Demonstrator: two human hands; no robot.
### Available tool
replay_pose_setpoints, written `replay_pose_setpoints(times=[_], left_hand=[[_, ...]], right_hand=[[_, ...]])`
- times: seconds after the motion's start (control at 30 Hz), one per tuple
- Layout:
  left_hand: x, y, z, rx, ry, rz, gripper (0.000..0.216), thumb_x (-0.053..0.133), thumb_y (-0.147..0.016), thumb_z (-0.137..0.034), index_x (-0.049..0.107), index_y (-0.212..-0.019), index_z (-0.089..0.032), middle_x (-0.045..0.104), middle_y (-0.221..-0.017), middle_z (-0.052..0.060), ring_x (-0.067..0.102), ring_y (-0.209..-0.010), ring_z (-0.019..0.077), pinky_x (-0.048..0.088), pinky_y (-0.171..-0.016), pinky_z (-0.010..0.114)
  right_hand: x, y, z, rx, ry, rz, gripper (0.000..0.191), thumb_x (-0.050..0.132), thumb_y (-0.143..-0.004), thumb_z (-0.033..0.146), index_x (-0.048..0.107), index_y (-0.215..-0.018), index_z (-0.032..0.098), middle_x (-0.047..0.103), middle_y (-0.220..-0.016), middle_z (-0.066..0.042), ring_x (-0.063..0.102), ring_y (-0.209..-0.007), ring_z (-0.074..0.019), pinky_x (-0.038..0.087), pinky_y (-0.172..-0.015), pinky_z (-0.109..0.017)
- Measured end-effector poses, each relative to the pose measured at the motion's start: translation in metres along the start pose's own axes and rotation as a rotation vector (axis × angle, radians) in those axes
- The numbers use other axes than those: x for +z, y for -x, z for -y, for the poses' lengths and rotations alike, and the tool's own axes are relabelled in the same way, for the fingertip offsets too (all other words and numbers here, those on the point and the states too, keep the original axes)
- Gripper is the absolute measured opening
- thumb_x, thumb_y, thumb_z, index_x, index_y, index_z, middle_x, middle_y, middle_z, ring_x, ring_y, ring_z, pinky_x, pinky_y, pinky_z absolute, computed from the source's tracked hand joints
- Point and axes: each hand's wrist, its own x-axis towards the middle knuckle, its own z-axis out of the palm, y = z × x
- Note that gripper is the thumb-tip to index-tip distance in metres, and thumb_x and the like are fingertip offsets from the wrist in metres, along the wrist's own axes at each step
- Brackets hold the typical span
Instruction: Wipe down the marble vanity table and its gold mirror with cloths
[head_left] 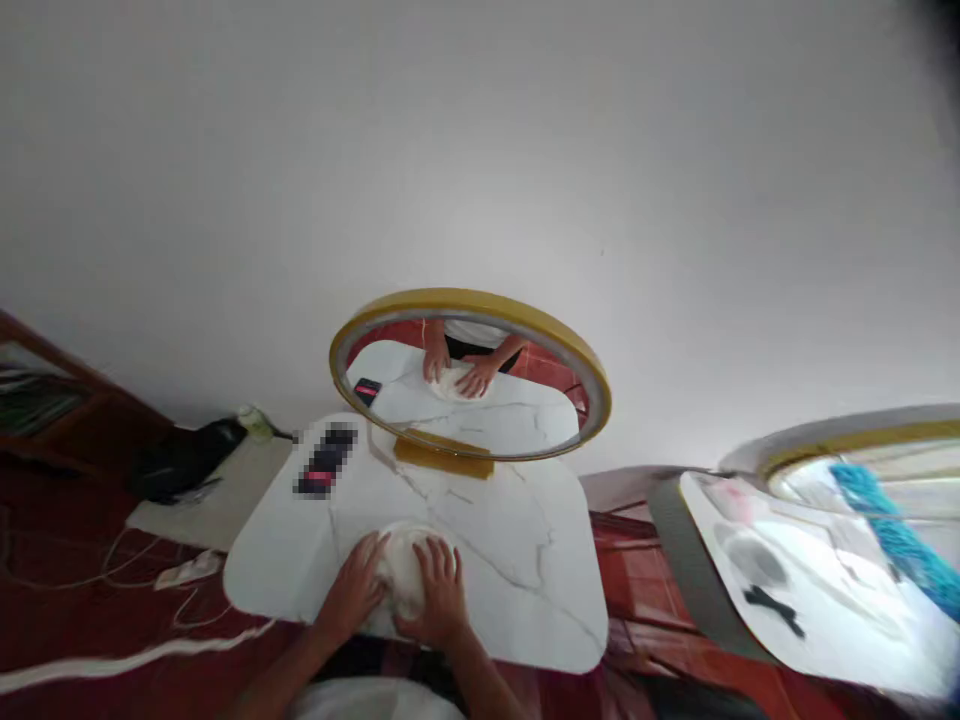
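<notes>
On the white marbled tabletop (pixel 517 560), a round, soft-looking white thing (pixel 406 568) lies near the front edge. Its exact kind is too blurred to make out. My left hand (pixel 358 585) curls over its left side, fingertips on the rim. Around the right side wraps my right hand (pixel 439 592), with fingers bent over the top and the thumb low at the front. Both hands and the white thing also appear in the oval gold-framed mirror (pixel 469 298) at the back of the table.
A phone-like dark item (pixel 326 460), pixelated, lies on the table's left. To the right stands a second white table (pixel 832 640) with a black item (pixel 775 611) and a fluffy blue strip (pixel 892 525). A power strip (pixel 187 569) and cables lie on the red floor at left.
</notes>
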Motion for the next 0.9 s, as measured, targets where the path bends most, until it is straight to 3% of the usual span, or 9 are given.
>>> replay_pose_setpoints(times=[0.17,0.37,0.5,0.67,0.8,0.9], left_hand=[[0.007,-0.015,0.005,0.008,0.136,0.014,0.062,0.051,-0.083,-0.025,0.031,-0.141,-0.021,0.038,-0.14,0.01,0.032,-0.133,0.0249,0.029,-0.111,0.045],[-0.003,-0.053,0.004,0.036,0.254,0.066,0.06,0.047,-0.079,-0.015,0.037,-0.137,-0.024,0.044,-0.138,0.007,0.038,-0.13,0.0215,0.032,-0.11,0.043],[-0.01,-0.098,0.005,0.045,0.114,-0.08,0.055,0.041,-0.085,-0.016,0.034,-0.139,-0.024,0.043,-0.14,0.006,0.035,-0.132,0.0205,0.031,-0.11,0.044],[-0.01,-0.154,0.017,0.073,-0.128,-0.263,0.057,0.038,-0.087,-0.015,0.028,-0.143,-0.023,0.031,-0.148,0.008,0.024,-0.138,0.0232,0.028,-0.11,0.048],[-0.008,-0.172,0.033,0.101,-0.256,-0.278,0.056,0.038,-0.088,-0.016,0.031,-0.142,-0.026,0.03,-0.149,0.006,0.024,-0.138,0.0232,0.024,-0.11,0.048],[-0.008,-0.174,0.038,0.1,-0.311,-0.254,0.055,0.038,-0.088,-0.017,0.03,-0.142,-0.026,0.029,-0.149,0.006,0.027,-0.136,0.0223,0.023,-0.111,0.046]], right_hand=[[-0.008,-0.025,0.021,-0.06,0.027,0.042,0.091,0.056,-0.075,0.055,0.003,-0.146,0.034,0.003,-0.154,-0.001,0.009,-0.139,-0.0335,0.01,-0.109,-0.053],[0.009,-0.046,0.024,0.155,0.002,-0.012,0.075,0.052,-0.083,0.05,0.01,-0.144,0.041,0.01,-0.154,0.0,0.015,-0.138,-0.0344,0.02,-0.104,-0.057],[0.026,-0.052,0.002,0.356,0.065,-0.144,0.067,0.051,-0.084,0.048,0.02,-0.143,0.041,0.019,-0.152,0.0,0.021,-0.136,-0.0343,0.025,-0.102,-0.055],[0.035,-0.055,-0.039,0.551,0.087,-0.424,0.057,0.04,-0.09,0.045,0.026,-0.144,0.03,0.032,-0.146,-0.005,0.03,-0.132,-0.0299,0.032,-0.1,-0.047],[0.026,-0.062,-0.072,0.636,0.067,-0.602,0.057,0.034,-0.092,0.049,0.031,-0.142,0.022,0.041,-0.139,-0.011,0.038,-0.125,-0.0286,0.035,-0.097,-0.042],[0.014,-0.072,-0.094,0.703,0.076,-0.656,0.056,0.033,-0.092,0.051,0.035,-0.14,0.022,0.044,-0.135,-0.012,0.04,-0.123,-0.029,0.035,-0.095,-0.041]])
